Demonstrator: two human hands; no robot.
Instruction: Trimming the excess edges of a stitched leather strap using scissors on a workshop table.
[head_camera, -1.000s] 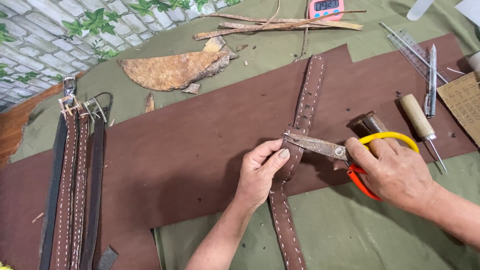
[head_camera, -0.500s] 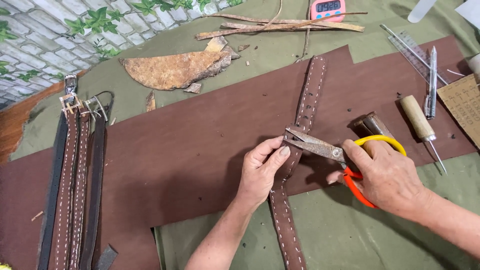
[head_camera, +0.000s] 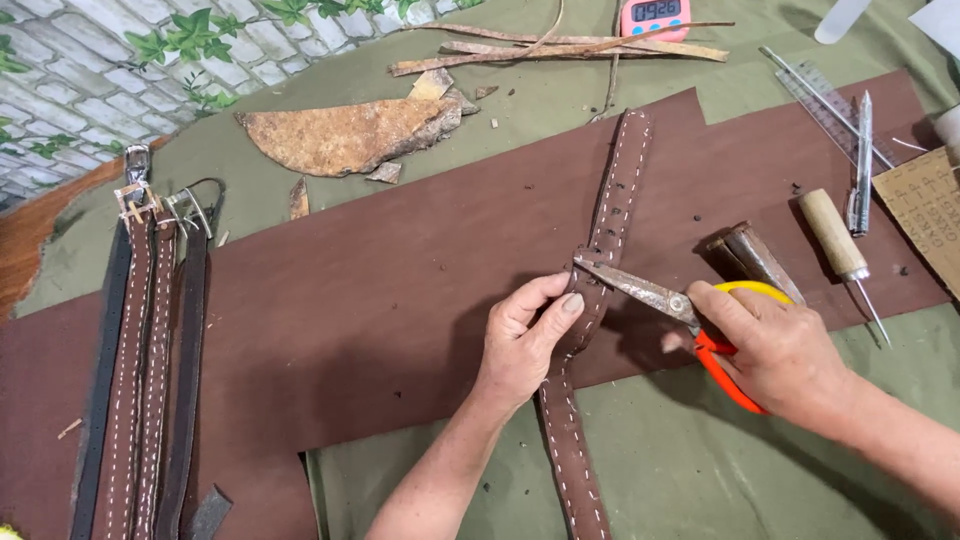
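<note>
Leather strap under left fingers

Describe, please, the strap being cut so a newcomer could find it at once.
On the big brown leather sheet, find the hands, left and right. The strap runs between them, pinched by the left. Unlike the buckled belts at far left, it lies alone, white-stitched, with scissors at its edge.

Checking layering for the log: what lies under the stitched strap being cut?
The strap lies on a brown leather sheet; its near end lies on green cloth. The left hand covers part of its middle, so the surface there is hidden.
</note>
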